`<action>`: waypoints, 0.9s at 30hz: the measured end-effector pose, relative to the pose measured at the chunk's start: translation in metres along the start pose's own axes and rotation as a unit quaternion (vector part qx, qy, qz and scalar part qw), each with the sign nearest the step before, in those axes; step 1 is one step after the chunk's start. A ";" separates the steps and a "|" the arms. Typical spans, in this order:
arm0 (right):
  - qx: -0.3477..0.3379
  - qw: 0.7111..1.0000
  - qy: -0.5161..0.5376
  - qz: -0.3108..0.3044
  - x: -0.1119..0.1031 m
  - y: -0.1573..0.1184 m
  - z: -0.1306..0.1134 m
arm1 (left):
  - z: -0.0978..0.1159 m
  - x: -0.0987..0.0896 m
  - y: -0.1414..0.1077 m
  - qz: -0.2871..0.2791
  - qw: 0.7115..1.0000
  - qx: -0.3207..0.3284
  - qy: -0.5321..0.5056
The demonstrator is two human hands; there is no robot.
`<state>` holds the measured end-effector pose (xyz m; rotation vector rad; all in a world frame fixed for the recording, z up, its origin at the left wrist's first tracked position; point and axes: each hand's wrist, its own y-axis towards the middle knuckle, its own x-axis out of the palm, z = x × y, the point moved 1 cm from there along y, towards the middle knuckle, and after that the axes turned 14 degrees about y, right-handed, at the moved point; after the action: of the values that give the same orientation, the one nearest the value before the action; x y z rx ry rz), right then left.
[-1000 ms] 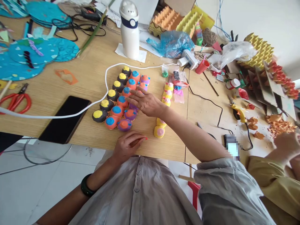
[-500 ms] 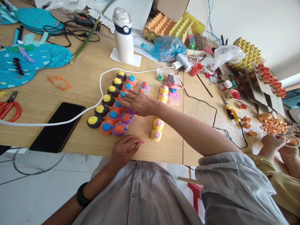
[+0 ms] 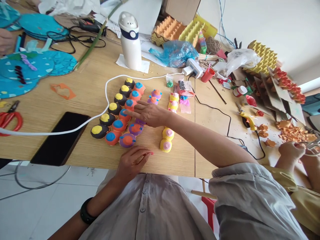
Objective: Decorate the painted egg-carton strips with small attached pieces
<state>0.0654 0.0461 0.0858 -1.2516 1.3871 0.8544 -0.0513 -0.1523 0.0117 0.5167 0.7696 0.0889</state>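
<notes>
My right hand [image 3: 151, 114] reaches over the purple row with its fingers stretched out. Its fingertips are at the orange cups [image 3: 118, 125] topped with blue discs; whether they press or only rest there I cannot tell. Under that hand the row of purple cups [image 3: 127, 140] with orange tops is partly hidden. My left hand [image 3: 132, 162] lies at the table's front edge, thumb and finger pinched around a small pinkish-red bit [image 3: 151, 153]. Black cups [image 3: 99, 131] with yellow tops form the leftmost row. A row of yellow cups [image 3: 166, 145] with pink tops stands to the right, crossed by my right forearm.
A white cable [image 3: 107, 90] curves round the cups, over a black phone [image 3: 62, 136]. Red-handled pliers [image 3: 11, 118] lie left. A white bottle [image 3: 130, 46] stands behind. At right are a yellow glue gun [image 3: 247, 120] and another person's hands [image 3: 291, 151] with scissors [image 3: 312, 146].
The view has shifted slightly. My right hand has barely moved over the cups, and my left hand keeps its pinch. Part of another person's hand now shows at the left edge.
</notes>
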 end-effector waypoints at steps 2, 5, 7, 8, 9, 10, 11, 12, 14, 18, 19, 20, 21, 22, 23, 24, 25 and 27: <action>0.006 1.000 0.015 0.017 -0.006 -0.004 -0.001 | 0.000 0.000 0.000 -0.006 1.000 0.000 -0.007; 0.030 0.997 0.041 0.059 -0.022 -0.011 -0.001 | -0.001 0.001 -0.001 -0.015 1.000 -0.005 -0.009; 0.047 0.994 0.049 0.089 -0.040 -0.018 0.003 | 0.000 0.001 -0.001 -0.011 1.000 -0.004 -0.002; 0.063 0.992 0.047 0.100 -0.051 -0.021 0.006 | 0.001 0.001 0.000 -0.007 1.000 -0.002 0.002; 0.091 0.989 0.040 0.110 -0.063 -0.025 0.012 | 0.001 0.001 0.000 -0.002 1.000 0.000 0.004; 0.126 0.984 0.032 0.120 -0.074 -0.030 0.019 | 0.002 0.001 0.001 0.001 1.000 0.003 0.006; 0.161 0.978 0.022 0.132 -0.086 -0.036 0.028 | 0.003 0.001 0.002 0.001 1.000 0.003 0.007; 0.193 0.971 0.012 0.142 -0.096 -0.043 0.039 | 0.003 0.002 0.002 -0.001 1.000 0.002 0.007; 0.266 0.948 -0.003 0.173 -0.112 -0.057 0.067 | 0.003 0.003 0.002 -0.008 1.000 -0.001 0.007; 0.393 0.901 -0.039 0.178 -0.115 -0.083 0.130 | 0.002 0.003 0.000 -0.006 1.000 0.003 0.030; 0.425 0.889 -0.043 0.168 -0.111 -0.088 0.144 | 0.001 0.003 -0.001 -0.007 0.999 0.004 0.035; 0.456 0.875 -0.042 0.155 -0.105 -0.094 0.157 | 0.001 0.003 -0.002 -0.009 0.999 0.005 0.039; 0.485 0.861 -0.036 0.151 -0.099 -0.100 0.169 | 0.000 0.003 -0.002 -0.011 0.999 0.006 0.040; 0.502 0.851 -0.027 0.154 -0.092 -0.105 0.180 | 0.000 0.003 -0.002 -0.012 0.999 0.007 0.040; 0.513 0.842 -0.019 0.165 -0.084 -0.111 0.190 | 0.000 0.003 -0.002 -0.013 0.999 0.007 0.039; 0.525 0.834 -0.003 0.172 -0.076 -0.117 0.199 | -0.001 0.003 -0.002 -0.011 0.999 0.007 0.037; 0.533 0.823 0.018 0.194 -0.069 -0.123 0.208 | -0.001 0.003 -0.002 -0.008 0.999 0.008 0.036; 0.519 0.814 0.065 0.254 -0.054 -0.133 0.224 | 0.000 0.004 -0.001 -0.007 0.999 0.009 0.034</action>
<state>0.2405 0.2448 0.1080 -0.0761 1.9327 0.2060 -0.0490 -0.1522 0.0087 0.5280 0.8399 0.0873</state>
